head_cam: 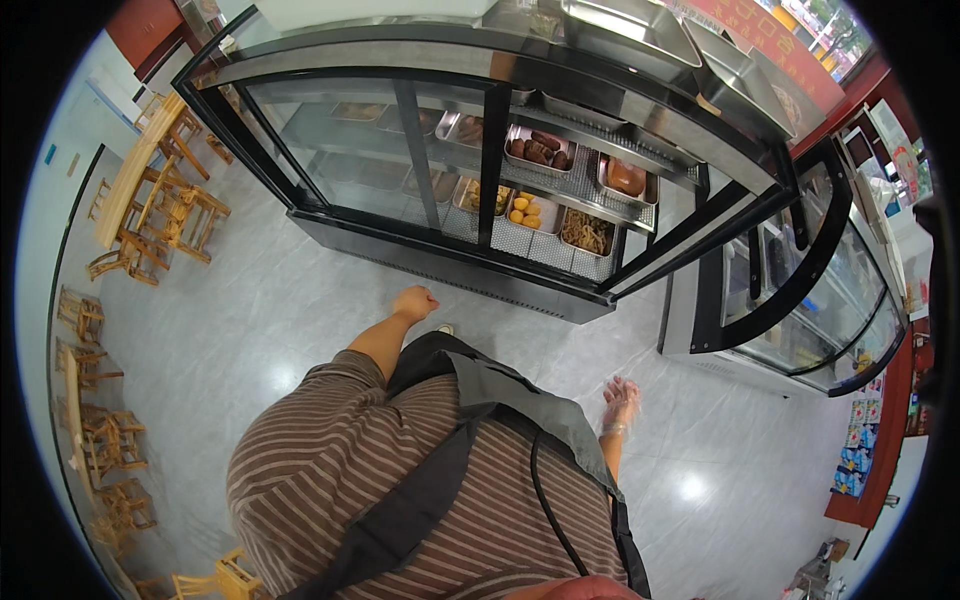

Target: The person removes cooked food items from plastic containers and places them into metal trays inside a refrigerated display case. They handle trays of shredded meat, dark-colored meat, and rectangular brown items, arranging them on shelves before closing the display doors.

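My left hand (415,303) hangs over the tiled floor with its fingers curled in and nothing seen in them. In front of it stands a glass food display case (450,259) with a black frame. On its shelves lie a steel tray of dark cooked meat (538,152), a tray with a large brown piece of food (627,178), yellow round items (525,210) and a tray of shredded food (586,231). My right hand (622,399) wears a clear plastic glove; it hangs over the floor with its fingers slightly bent, touching nothing.
Steel trays (634,30) rest on top of the case. A second curved glass case (810,300) stands at the right. Wooden tables (139,176) and bamboo-like chairs (180,206) line the left wall. Drink packs (855,457) are stacked at the far right. Grey floor (300,322) surrounds me.
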{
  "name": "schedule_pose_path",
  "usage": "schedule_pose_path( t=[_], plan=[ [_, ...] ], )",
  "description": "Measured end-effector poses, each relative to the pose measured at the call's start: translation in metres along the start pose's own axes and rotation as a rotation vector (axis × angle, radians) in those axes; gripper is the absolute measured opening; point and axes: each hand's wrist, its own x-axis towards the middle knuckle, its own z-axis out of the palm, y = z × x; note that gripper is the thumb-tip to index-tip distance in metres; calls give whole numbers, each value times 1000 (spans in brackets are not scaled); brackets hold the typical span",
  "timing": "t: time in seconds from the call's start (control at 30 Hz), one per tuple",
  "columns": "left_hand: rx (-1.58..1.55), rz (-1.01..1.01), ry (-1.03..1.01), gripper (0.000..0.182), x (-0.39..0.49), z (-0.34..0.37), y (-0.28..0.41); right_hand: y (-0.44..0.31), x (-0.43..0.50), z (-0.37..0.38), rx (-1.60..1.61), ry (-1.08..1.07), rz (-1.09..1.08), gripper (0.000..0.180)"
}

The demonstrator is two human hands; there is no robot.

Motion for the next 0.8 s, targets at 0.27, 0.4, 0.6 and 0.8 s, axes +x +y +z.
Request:
schedule_pose_path(
  t=[0.27, 0.4, 0.6, 0.8],
  plan=[
    [187, -80, -18, 56, -4, -15, -29, -5, -2, 28, 47, -127, -18, 22],
    [-88, -205, -16, 66, 5, -34, -21, -11, -12, 20, 89, -121, -51, 30],
    [-762, 31, 315, 46, 30, -109, 33, -49, -23, 32, 130, -156, -116, 26],
    [-722, 252, 799, 24, 43, -262, 55, -99, -26, 71, 127, -160, -247, 21]
  ],
)
